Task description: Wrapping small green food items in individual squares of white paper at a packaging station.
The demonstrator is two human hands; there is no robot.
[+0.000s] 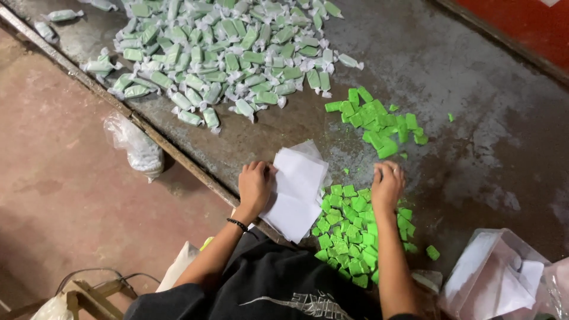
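Our left hand [255, 185] rests curled on the white wrapper stack [296, 192]; our right hand [387, 186], fingers bent, presses into the green candy pieces [347, 234] on the bench [474, 118].

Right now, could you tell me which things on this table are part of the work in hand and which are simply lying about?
In hand:
- left hand on the stack of white wrappers
- right hand on the near heap of bare green pieces
- far heap of green pieces
- pile of wrapped pieces

Lying about:
- plastic bag on the floor
- clear box of papers
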